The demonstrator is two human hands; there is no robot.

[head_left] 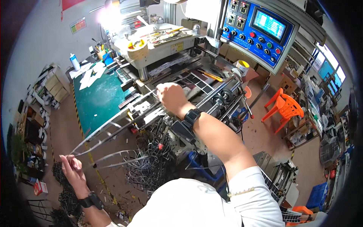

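You've got the thin strips of waste matrix [113, 130] stretched between your two hands, and the whole thing hinges on that line: their long axis runs on a diagonal from the lower left of the frame up to the middle, where they come off the die-cutting machine [181, 56].

Your left hand [72, 166] sits at the low end, lower left, and its grip looks pinched shut on the gathered strip ends. Your right hand [172, 98] is up at the machine end, centre of frame, knuckles toward the camera. It looks curled over the strips right where they leave the rollers [223, 94], but I can't tell if that grip is really clenched on them or just resting, since the fingers are hidden behind the back of the hand.

So the right hand is the one nearer the machine, and the left is the one nearer the floor pile.

Counts: about four strips fan out toward the left hand, though they blur together near the machine. Two hands, one black wristwatch on each. One tangled heap of scrap strips [147, 166] on the floor below the span. One blue control panel [257, 30] at upper right, two orange plastic chairs [287, 108] at right, and one green-topped bench [98, 98] at upper left.
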